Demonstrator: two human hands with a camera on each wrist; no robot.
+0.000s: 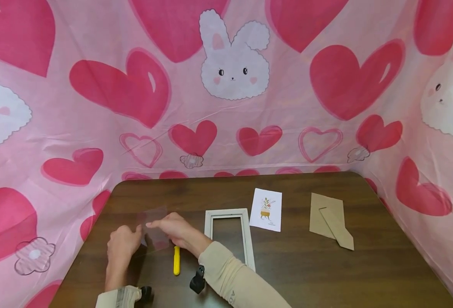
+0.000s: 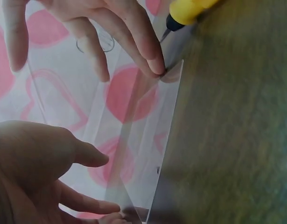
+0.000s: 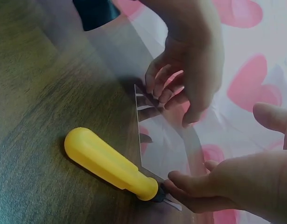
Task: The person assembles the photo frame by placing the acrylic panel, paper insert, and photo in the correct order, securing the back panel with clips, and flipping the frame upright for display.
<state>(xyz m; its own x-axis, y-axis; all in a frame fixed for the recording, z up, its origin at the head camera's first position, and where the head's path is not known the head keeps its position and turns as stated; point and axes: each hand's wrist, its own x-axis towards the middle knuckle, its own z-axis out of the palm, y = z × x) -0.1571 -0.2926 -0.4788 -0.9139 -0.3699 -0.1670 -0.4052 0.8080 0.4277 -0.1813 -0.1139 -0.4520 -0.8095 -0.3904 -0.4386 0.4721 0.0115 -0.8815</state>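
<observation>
A clear sheet (image 1: 158, 241) is placed near the left edge of the worktop (image 1: 295, 265), between the two hands. It is met at opposite margins, probably so that the smooth middle is left unsmudged and the thin plate is steadied from both sides. At one margin the fingers of the left hand (image 1: 122, 239) are loosely bent, with the thumb stretched apart from them and no grip seen. By the other, the fingers of the right hand (image 1: 177, 226) are spread and mostly straight, a fingertip being rested at a corner and nothing being clasped. Beside that corner a yellow screwdriver (image 1: 176, 262) is laid, apparently put down so that both hands could be freed. The frame (image 1: 247, 239) is set near the worktop's middle, the card (image 1: 266, 209) towards the far edge, and the backing board (image 1: 332, 207) with its stand leg (image 1: 338, 229) towards the right edge, perhaps so that each part can be reached singly. The sheet is thin, flat, straight-edged and glossy; pink hearts from the cloth (image 1: 230, 113) are mirrored in it. Whether it is raised off the wood cannot be told.
</observation>
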